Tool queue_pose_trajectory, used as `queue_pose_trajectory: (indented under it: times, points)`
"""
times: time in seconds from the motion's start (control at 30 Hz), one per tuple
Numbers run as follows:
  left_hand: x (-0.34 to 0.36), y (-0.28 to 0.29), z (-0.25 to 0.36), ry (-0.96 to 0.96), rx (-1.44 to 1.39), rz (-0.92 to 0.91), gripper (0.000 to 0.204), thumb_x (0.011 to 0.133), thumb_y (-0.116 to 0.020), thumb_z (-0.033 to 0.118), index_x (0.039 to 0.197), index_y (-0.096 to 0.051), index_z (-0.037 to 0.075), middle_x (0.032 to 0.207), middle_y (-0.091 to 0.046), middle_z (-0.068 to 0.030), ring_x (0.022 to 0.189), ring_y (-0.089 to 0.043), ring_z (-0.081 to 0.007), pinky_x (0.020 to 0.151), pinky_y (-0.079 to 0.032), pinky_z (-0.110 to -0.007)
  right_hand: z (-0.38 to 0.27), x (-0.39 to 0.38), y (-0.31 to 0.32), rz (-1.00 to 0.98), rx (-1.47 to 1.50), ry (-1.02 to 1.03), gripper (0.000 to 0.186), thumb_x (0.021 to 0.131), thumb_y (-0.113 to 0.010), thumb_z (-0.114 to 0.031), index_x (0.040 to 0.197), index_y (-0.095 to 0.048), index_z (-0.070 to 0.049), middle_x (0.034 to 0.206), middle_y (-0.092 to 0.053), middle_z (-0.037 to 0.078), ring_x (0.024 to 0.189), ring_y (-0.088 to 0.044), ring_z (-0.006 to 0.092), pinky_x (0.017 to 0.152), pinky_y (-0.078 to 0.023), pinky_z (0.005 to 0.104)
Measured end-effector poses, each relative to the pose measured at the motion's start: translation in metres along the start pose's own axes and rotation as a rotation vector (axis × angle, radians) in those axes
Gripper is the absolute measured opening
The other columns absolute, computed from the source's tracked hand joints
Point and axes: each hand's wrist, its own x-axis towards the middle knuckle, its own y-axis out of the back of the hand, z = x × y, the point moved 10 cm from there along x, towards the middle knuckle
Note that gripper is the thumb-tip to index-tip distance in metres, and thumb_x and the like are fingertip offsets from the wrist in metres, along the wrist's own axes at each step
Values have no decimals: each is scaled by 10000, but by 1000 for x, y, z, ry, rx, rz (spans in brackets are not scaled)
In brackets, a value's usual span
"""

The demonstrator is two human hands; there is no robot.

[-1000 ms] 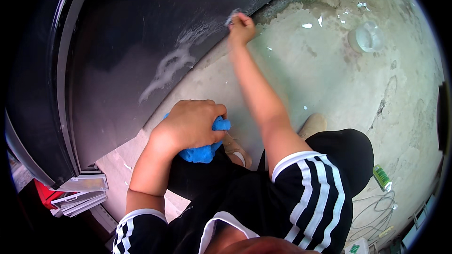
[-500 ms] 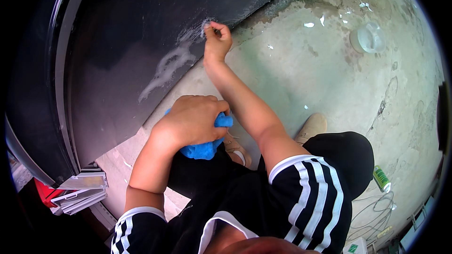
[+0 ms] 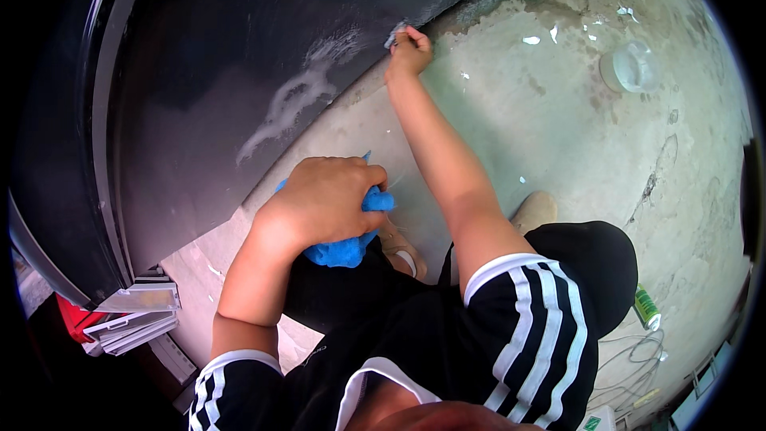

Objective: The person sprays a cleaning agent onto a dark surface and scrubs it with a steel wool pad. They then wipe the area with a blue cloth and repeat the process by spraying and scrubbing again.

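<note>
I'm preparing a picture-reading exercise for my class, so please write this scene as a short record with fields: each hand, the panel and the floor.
Left hand: gripping a bunched blue cloth
Right hand: pinching a small pale wad at the panel's edge; material unclear
Dark panel: whitish smear across part of it
Floor: white scraps, a translucent round container, a green canister near looped thin cable

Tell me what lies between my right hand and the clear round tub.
The head view shows a few small white scraps on the grey concrete floor between your right hand and the tub.
</note>
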Motion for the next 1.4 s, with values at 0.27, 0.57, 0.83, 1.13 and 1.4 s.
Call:
queue_pose_trajectory:
  times: [0.27, 0.57, 0.83, 1.13, 1.4]
  points:
    - [1, -1, -2, -2, 18, -11, 370, 737, -675, 297, 1062, -683, 121, 1032, -697, -91, 997, -661, -305, 860, -519, -408, 0, -45, -26, -98, -41, 57, 137, 888, -695, 8, 965, -641, -92, 883, -631, 14, 726, -564, 102, 574, -457, 246]
    - [12, -1, 5, -4, 9, -69, 395, 734, -671, 297, 1087, -685, 121, 1037, -694, -95, 1005, -660, -309, 871, -515, -406, 69, 14, 24, 27, -165, -47, 211, 861, -704, 24, 964, -597, -126, 948, -630, 16, 779, -574, 135, 632, -480, 270]
    - [-3, -2, -7, 62, -7, -50, 410, 731, -669, 309, 1091, -687, 114, 1065, -696, -102, 1014, -656, -314, 874, -513, -406, -97, 108, -13, 37, -90, 112, 183, 852, -639, 85, 964, -614, -58, 983, -640, 52, 877, -570, 168, 823, -488, 310]
    - [23, 1, 6, 21, 29, -90, 419, 729, -666, 315, 1098, -688, 115, 1067, -695, -106, 1018, -653, -319, 876, -512, -406, 3, 6, 6, -71, -376, 247, 164, 768, -674, 87, 834, -640, -59, 875, -647, 64, 836, -609, 175, 788, -511, 314]
    - [6, -1, 1, 44, 10, -68, 430, 730, -668, 325, 1105, -688, 117, 1067, -695, -105, 1019, -653, -315, 877, -513, -409, -70, 125, 3, 46, -166, 188, 122, 817, -647, 65, 849, -637, -52, 939, -653, 63, 868, -589, 183, 815, -493, 327]
